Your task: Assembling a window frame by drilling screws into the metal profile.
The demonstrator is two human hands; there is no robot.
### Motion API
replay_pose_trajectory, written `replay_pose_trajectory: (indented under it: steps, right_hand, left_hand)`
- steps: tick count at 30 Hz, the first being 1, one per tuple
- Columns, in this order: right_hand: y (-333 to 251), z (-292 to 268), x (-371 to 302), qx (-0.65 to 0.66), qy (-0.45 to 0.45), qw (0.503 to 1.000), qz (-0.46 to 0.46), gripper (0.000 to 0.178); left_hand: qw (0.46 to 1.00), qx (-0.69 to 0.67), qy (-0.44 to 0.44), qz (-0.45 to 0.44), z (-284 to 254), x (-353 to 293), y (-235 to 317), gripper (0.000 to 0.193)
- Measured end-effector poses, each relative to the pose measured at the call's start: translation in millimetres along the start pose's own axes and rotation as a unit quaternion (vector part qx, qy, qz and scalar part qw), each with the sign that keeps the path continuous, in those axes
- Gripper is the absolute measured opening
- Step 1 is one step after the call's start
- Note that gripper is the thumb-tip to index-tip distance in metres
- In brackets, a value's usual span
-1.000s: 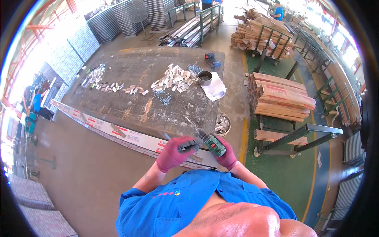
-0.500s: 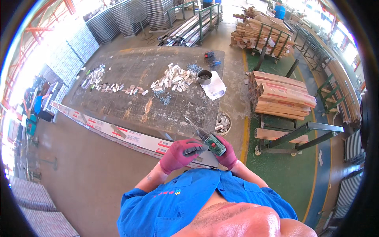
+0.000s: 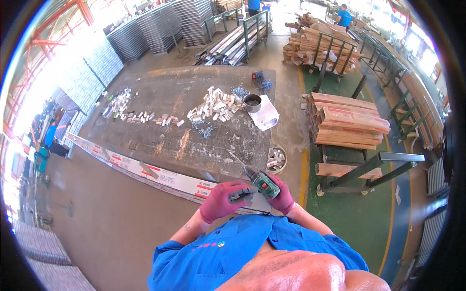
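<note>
In a red-and-black glove, my right hand (image 3: 284, 199) is wrapped round a green and black cordless drill (image 3: 263, 183). The drill's long bit points away over the near table edge, to the left. My left hand (image 3: 223, 200), gloved alike, is beside the drill with its fingers curled together; anything small between them is hidden. Beneath both hands runs a long profile (image 3: 170, 179) in white and red film, along the near side of the dark worktable (image 3: 155, 87).
On the table are pale small blocks (image 3: 213, 105), blue screws (image 3: 204, 131), a metal cup (image 3: 252, 103) on a paper sheet (image 3: 266, 117) and another drill (image 3: 260, 80). A bucket (image 3: 276, 160) stands by its right edge. Wrapped lengths (image 3: 347, 116) lie on a trolley at right.
The whole view has shifted slightly, so the table appears a little lower. Both hands keep nearly the same pose, and the drill stays in my right hand.
</note>
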State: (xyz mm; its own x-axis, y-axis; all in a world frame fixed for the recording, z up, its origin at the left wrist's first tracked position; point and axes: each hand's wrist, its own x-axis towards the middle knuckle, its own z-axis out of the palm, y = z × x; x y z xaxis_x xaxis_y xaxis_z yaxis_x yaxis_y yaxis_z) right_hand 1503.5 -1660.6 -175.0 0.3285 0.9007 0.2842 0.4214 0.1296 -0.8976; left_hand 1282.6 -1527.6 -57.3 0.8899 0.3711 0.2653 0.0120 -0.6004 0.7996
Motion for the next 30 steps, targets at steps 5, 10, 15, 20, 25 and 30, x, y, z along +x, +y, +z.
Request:
replay_pose_trajectory:
  steps: [5, 10, 15, 20, 25, 30]
  right_hand:
    - [19, 1, -6, -0.022, 0.006, 0.999, -0.027, 0.064]
    - [14, 2, -3, 0.003, 0.01, 1.0, -0.016, 0.064]
    - [6, 0, -1, -0.001, 0.008, 1.0, -0.018, 0.064]
    - [0, -1, 0, -0.011, 0.005, 1.0, -0.01, 0.062]
    - [9, -1, -3, -0.025, 0.008, 0.999, -0.018, 0.062]
    - [2, -2, -1, -0.01, -0.002, 1.0, -0.001, 0.063]
  left_hand:
    - [1.0, -0.002, -0.003, -0.001, -1, 2, 2, 0.037]
    - [1.0, -0.005, -0.006, -0.001, 0, 3, 1, 0.036]
    - [0.999, 0.009, -0.026, -0.027, 1, 3, 0, 0.042]
    - [0.999, 0.008, -0.028, -0.021, 2, 2, -2, 0.04]
    - [1.0, -0.004, -0.022, -0.006, 4, 2, -2, 0.037]
    - [1.0, 0.012, -0.021, 0.003, 6, 3, -6, 0.036]
